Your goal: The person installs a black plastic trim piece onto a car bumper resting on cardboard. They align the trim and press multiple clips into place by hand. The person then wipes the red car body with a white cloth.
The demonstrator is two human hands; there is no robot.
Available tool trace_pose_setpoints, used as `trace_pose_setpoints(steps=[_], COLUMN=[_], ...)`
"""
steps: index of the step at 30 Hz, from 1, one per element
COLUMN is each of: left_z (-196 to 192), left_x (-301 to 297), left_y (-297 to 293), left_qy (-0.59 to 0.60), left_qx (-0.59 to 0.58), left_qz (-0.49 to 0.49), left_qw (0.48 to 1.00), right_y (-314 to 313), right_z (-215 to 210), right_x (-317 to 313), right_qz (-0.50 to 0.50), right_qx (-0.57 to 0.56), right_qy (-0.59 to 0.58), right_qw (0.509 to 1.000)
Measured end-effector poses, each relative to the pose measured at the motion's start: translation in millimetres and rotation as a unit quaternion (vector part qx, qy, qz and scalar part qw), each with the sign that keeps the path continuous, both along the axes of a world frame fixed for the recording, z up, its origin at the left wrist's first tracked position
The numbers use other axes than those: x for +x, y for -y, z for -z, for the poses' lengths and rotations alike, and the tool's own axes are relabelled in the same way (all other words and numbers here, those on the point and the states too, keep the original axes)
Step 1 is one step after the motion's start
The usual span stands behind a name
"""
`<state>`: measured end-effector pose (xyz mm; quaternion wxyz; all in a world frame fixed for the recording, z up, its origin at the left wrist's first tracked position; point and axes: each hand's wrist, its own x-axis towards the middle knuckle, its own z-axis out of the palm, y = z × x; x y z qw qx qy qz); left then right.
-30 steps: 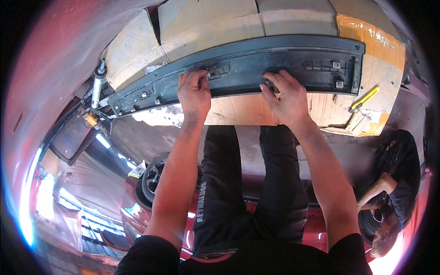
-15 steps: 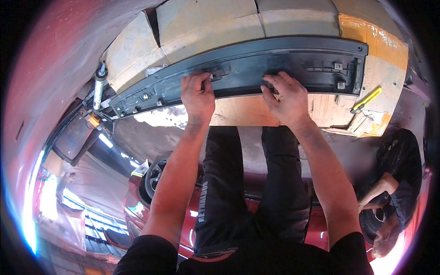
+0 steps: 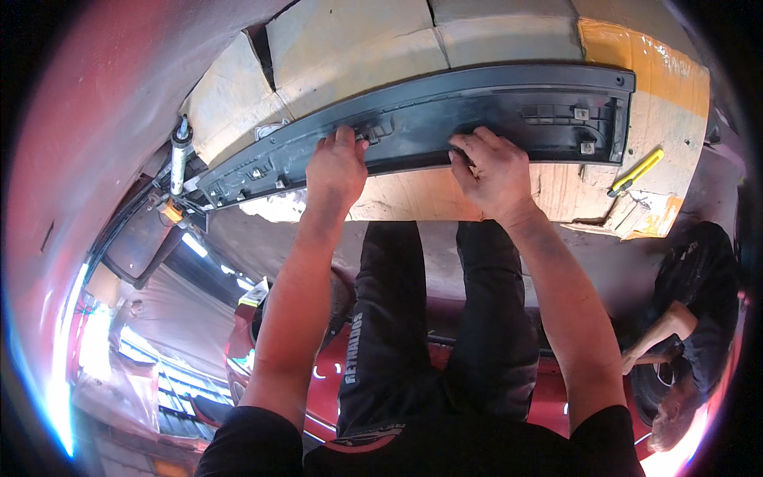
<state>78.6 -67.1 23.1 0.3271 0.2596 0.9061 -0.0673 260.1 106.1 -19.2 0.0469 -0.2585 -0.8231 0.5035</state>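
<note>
A long black plastic trim panel (image 3: 429, 119) lies with its ribbed inner side up on cardboard. My left hand (image 3: 337, 168) is closed at the panel's near edge, left of its middle, beside a moulded slot (image 3: 380, 127). Its fingertips are mostly hidden by the hand itself. My right hand (image 3: 494, 168) hovers at or on the panel right of the middle, fingers curled into a pinch; what is between them, if anything, cannot be made out. Metal clips (image 3: 586, 148) sit at the panel's right end, with several more toward the left end.
Cardboard (image 3: 350, 56) spreads beneath the panel. A yellow utility knife (image 3: 637, 172) rests on it at the right. A sealant tube (image 3: 180, 155) stands out at the left. Another person (image 3: 691, 294) bends beside a wheel at the lower right. Red car bodywork (image 3: 334, 397) lies behind my legs.
My left hand has shifted slightly left and turned, its fingers now more hidden. My right hand stays pinched, moved only slightly. The whole view has drifted a little.
</note>
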Motion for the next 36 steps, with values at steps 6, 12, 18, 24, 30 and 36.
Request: trace_pose_setpoints(steps=[6,12,18,24,30,36], left_z=[9,-1,2,6,-7,7], left_x=[2,-5,3,6,0,-3], left_y=[10,-4,-5,-3,-22,-26], left_qy=[0.026,0.003,-0.004,-0.012,0.051,0.058], left_qx=[0.069,0.032,0.044,0.095,-0.114,-0.132], left_qz=[-0.103,0.008,-0.023,0.01,-0.02,-0.026], left_qw=[0.992,0.999,0.999,0.995,0.992,0.989], right_y=[-2,-4,-5,-5,-6,-3], right_z=[3,6,6,5,5,5], right_x=[2,5,5,6,7,5], right_qz=[-0.007,0.007,0.003,-0.02,-0.021,-0.013], right_qx=[0.001,-0.006,-0.016,-0.011,-0.015,-0.013], right_qy=[-0.012,-0.032,-0.021,-0.01,-0.015,-0.025], right_qw=[1.0,0.999,1.0,1.0,1.0,1.0])
